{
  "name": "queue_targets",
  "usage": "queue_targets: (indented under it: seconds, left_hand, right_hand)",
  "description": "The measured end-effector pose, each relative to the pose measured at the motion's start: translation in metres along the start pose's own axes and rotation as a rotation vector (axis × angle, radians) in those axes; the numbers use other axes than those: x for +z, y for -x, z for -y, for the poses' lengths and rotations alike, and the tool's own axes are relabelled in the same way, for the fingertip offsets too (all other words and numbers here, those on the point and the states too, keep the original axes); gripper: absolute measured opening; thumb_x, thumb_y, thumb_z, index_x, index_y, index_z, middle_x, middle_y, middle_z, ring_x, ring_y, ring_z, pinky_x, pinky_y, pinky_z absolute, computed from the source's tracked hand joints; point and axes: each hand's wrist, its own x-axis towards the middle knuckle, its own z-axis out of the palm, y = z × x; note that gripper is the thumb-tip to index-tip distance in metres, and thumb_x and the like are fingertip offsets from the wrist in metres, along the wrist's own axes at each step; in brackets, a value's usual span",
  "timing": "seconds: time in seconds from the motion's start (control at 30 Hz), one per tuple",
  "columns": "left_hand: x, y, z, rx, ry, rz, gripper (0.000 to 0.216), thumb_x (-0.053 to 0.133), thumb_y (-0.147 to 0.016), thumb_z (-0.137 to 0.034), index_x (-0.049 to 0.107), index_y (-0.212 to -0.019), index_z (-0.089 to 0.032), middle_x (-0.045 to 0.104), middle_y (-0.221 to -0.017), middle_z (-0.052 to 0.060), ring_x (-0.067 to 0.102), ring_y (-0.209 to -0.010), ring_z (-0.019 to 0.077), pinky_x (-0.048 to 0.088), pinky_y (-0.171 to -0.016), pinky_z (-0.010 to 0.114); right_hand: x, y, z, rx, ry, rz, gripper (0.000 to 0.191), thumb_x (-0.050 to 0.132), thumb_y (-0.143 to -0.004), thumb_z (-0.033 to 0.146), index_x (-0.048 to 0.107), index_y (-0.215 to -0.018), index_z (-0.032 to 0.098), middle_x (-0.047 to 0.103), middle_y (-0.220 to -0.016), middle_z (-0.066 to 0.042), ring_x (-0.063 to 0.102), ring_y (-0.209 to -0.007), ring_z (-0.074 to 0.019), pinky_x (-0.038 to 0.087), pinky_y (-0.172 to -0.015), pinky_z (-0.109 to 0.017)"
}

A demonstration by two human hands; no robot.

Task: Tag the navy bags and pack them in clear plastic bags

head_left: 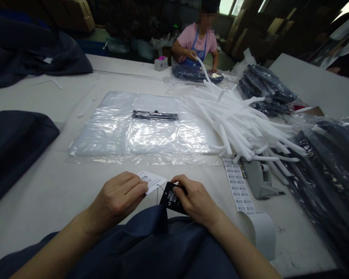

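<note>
At the near edge of the table (pixel 46 193), a dark navy garment (pixel 151 248) is gathered beneath both forearms. A white barcode tag (pixel 152 181) is pinched between the thumb and fingers of the left hand (pixel 119 199), which are closed on its near end; a black hang tag (pixel 172 198) with white lettering is gripped by the curled fingers of the right hand (pixel 196 201), just above the cloth. A thin string is seen between the two tags. For a clean result, both tags are best kept flat, faces up, and the string kept free of twists. Just right, a strip of barcode labels (pixel 238 186) runs to a grey dispenser (pixel 260 178). Mid-table lie clear plastic bags (pixel 119 131) and a heap of white foam strips (pixel 235 120). At the far edge, a person in a pink top (pixel 196 38) is bent over bagged garments
</note>
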Motion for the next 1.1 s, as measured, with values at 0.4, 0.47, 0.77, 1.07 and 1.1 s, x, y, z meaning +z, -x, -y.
queue_targets:
  seconds: [0.4, 0.47, 0.77, 1.07, 1.1]
  left_hand:
    - [0.025, 0.007, 0.000, -0.064, 0.057, -0.163, 0.018, 0.058, -0.080, 0.002, 0.056, -0.091, -0.012, 0.067, -0.088, 0.008, 0.063, -0.085, 0.0184, 0.054, -0.078, 0.031]
    - [0.030, 0.007, -0.003, -0.141, 0.109, -0.192, 0.016, 0.057, -0.081, 0.000, 0.056, -0.090, -0.014, 0.068, -0.090, 0.006, 0.065, -0.086, 0.0164, 0.054, -0.076, 0.026]
    - [0.067, 0.004, -0.035, -0.967, 0.961, -0.127, 0.023, 0.064, -0.079, -0.023, 0.044, -0.068, -0.019, 0.066, -0.087, 0.003, 0.065, -0.078, 0.0170, 0.054, -0.072, 0.028]
    - [0.068, 0.005, -0.036, -0.977, 0.929, -0.215, 0.016, 0.064, -0.077, -0.020, 0.049, -0.072, -0.017, 0.062, -0.080, 0.001, 0.063, -0.073, 0.0145, 0.052, -0.066, 0.024]
    - [0.067, 0.005, -0.035, -0.968, 0.901, -0.212, 0.014, 0.064, -0.077, -0.018, 0.050, -0.074, -0.017, 0.062, -0.079, 0.000, 0.063, -0.073, 0.0146, 0.052, -0.066, 0.024]
  right_hand:
    - [0.003, -0.013, -0.018, -0.068, -0.222, 0.365, 0.027, 0.061, -0.084, 0.019, 0.058, -0.110, 0.024, 0.060, -0.111, -0.003, 0.056, -0.100, -0.0172, 0.044, -0.087, -0.031]
    - [0.008, -0.014, -0.021, -0.150, -0.121, 0.188, 0.017, 0.056, -0.087, 0.015, 0.065, -0.098, 0.023, 0.059, -0.113, -0.005, 0.052, -0.106, -0.0183, 0.042, -0.093, -0.034]
    - [0.020, -0.013, -0.026, 0.082, -0.271, -0.151, 0.044, 0.076, -0.066, 0.015, 0.043, -0.093, 0.024, 0.064, -0.074, 0.006, 0.062, -0.068, -0.0146, 0.047, -0.066, -0.026]
    - [0.017, -0.009, -0.030, -0.001, -0.273, -0.012, 0.046, 0.070, -0.073, 0.017, 0.050, -0.113, 0.025, 0.066, -0.080, 0.003, 0.065, -0.074, -0.0143, 0.050, -0.073, -0.028]
    - [0.016, -0.009, -0.030, -0.010, -0.276, 0.004, 0.047, 0.070, -0.074, 0.017, 0.050, -0.116, 0.025, 0.066, -0.080, 0.003, 0.064, -0.073, -0.0140, 0.050, -0.072, -0.027]
